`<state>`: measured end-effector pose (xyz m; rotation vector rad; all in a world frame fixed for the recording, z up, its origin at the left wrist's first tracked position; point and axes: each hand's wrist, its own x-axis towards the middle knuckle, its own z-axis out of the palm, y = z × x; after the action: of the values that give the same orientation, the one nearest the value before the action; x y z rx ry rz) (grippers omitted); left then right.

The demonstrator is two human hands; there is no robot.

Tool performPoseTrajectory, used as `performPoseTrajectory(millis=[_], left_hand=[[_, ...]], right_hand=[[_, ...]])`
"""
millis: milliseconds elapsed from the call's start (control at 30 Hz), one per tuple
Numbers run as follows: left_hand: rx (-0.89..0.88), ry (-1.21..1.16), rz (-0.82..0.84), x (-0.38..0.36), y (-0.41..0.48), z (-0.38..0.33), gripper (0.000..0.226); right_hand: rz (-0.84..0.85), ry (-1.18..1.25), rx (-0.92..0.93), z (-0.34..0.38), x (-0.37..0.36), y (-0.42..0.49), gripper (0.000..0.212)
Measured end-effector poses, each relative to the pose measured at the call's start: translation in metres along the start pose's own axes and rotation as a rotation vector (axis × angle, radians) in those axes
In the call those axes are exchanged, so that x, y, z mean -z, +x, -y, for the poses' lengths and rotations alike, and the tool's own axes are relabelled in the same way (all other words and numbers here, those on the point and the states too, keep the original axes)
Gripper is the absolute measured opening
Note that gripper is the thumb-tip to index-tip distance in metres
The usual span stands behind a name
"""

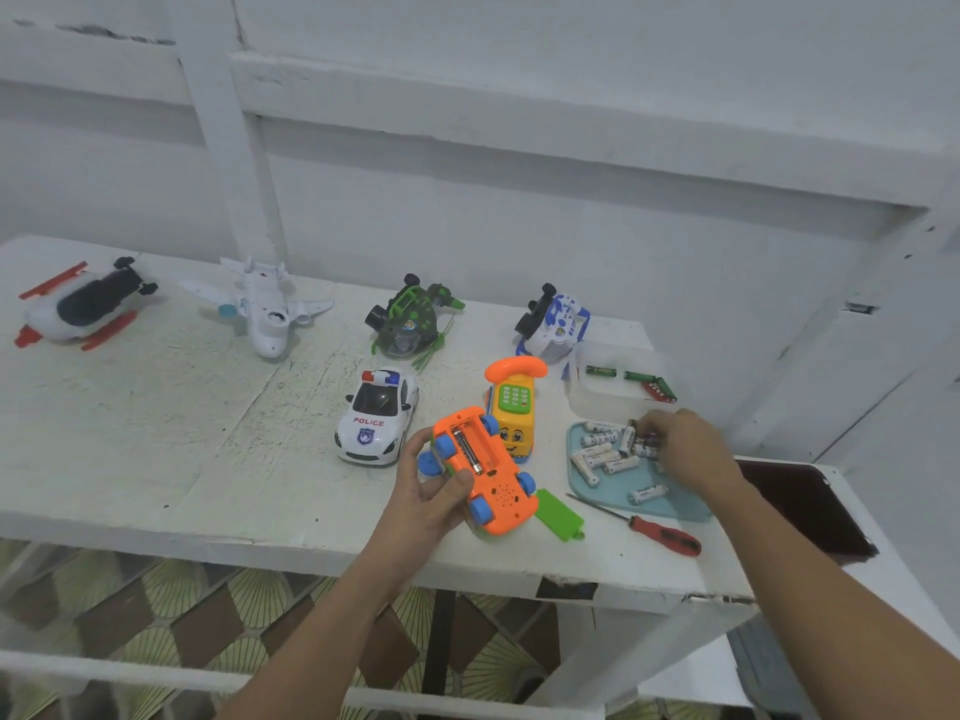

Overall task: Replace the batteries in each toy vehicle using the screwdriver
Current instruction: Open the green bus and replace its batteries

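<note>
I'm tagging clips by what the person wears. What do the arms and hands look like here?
Both the left hand and right hand are bare: no gloves, rings, watch or bracelets visible. The forearms are uncovered too, with no sleeve showing up to the bottom edge of the picture.

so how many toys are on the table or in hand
7. Back row: red-and-white craft, white plane, green toy, blue-and-white toy. Nearer: police car, yellow phone car, and the orange car upside down in the left hand. None looks hidden.
</note>
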<state>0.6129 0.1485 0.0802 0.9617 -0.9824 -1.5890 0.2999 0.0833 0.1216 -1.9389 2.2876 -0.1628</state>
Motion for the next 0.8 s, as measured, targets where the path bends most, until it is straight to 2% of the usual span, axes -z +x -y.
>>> performPoseTrajectory(millis=[100, 300, 433, 533, 800], left_hand=[[-0.004, -0.002, -0.003, -0.001, -0.001, -0.001, 0.052], [-0.006, 0.004, -0.022, -0.002, -0.001, -0.001, 0.052], [-0.005, 0.003, -0.028, -0.003, -0.002, -0.001, 0.053], [-0.006, 0.002, -0.034, -0.004, -0.002, -0.001, 0.054], [-0.006, -0.003, -0.038, -0.004, -0.004, -0.001, 0.056]], right_hand=[[-0.035, -0.052, 0.013, -0.001, -0.004, -0.003, 0.033], [-0.017, -0.047, 0.038, -0.001, -0.004, -0.003, 0.037], [-0.018, 0.009, -0.010, 0.003, -0.003, -0.001, 0.020], [-0.042, 0.070, -0.040, 0.006, 0.000, 0.002, 0.015], [-0.064, 0.185, -0.061, 0.003, -0.001, 0.008, 0.020]])
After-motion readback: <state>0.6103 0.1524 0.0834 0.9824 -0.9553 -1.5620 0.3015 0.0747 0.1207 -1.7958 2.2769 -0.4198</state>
